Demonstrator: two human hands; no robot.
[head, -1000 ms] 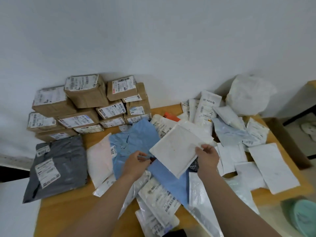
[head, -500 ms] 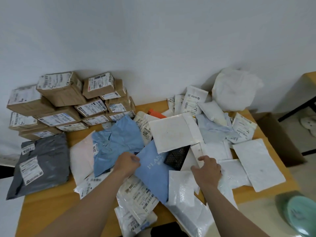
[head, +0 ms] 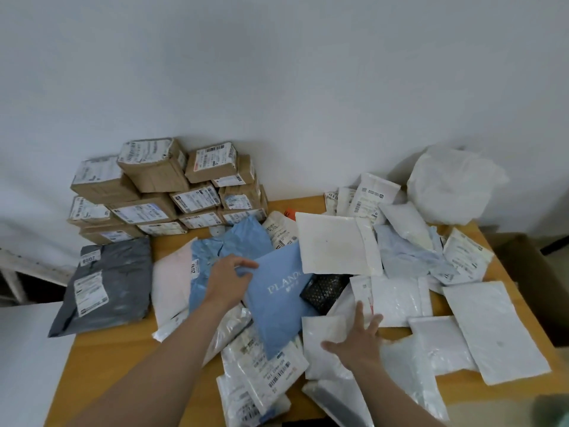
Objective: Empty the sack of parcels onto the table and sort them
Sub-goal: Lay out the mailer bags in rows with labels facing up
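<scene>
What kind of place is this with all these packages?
Likely a parcel sorting room: labelled cardboard boxes stacked against the wall, plastic mailer bags strewn over the wooden table, the left hand holding a blue mailer.

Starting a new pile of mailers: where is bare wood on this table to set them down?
Widest bare patch: the near left corner of the table, between the grey mailer and the left forearm. A narrow strip lies between the brown boxes and the crumpled blue mailer. Centre and right are crowded with overlapping white mailers.
</scene>
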